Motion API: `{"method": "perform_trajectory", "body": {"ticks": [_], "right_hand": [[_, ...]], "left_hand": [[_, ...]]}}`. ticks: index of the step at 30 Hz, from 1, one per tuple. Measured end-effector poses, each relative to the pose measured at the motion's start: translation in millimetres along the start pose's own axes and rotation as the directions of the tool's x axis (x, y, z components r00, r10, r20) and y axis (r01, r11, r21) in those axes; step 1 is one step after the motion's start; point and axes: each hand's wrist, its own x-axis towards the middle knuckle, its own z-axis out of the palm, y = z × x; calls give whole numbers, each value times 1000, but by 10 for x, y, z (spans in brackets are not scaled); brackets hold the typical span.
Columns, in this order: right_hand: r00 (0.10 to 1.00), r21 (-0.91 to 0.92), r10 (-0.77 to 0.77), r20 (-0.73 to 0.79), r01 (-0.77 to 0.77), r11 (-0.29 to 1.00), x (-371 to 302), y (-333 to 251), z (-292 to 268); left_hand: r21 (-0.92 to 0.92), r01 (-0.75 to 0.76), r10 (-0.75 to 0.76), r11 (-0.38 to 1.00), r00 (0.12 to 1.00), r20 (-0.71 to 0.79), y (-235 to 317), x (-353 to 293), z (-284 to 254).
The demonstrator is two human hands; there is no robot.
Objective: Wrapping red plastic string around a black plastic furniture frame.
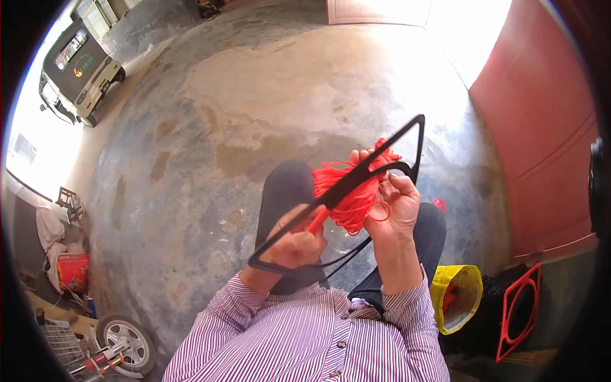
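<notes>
A bundle of thin red cord (347,204) hangs in many loops in front of me, above my knees. My right hand (394,207) is closed round its right side, with fingertips showing behind the upper loops. Across the bundle slants a black frame (340,190) of thin bars, with pointed corners and a curved inner bar. The frame's near end passes over my left hand (296,245), whose fingers are curled round a short red strip (319,220). Whether that strip belongs to the cord cannot be made out.
A yellow bag (456,299) with red stuff inside stands by my right leg. Beside it, a red frame with a ring (519,312) leans on dark material. A wheel (125,344) and a red bag (73,270) are at left. A three-wheeled vehicle (83,70) stands far left.
</notes>
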Motion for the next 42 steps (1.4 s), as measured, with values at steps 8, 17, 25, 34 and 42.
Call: {"method": "perform_trajectory", "body": {"ticks": [8,17,25,34,42], "right_hand": [[982,41,-152,-112,157,987,6,-87,45],[972,242,-92,216,38,970,-20,-74,-128],[998,115,-40,54,33,993,-114,-29,-150],[1000,-348,-15,-18,8,938,-342,-44,-223],[967,-956,-228,113,168,241,-378,-332,-228]], "left_hand": [[-163,24,-23,986,1000,9,-193,-66,125],[-209,82,-73,974,996,51,-332,-210,23],[-249,57,-44,967,997,57,-404,-241,-58],[-246,52,-57,968,998,-10,-387,-315,-79],[-259,40,-35,965,999,22,-420,-366,-160]]}}
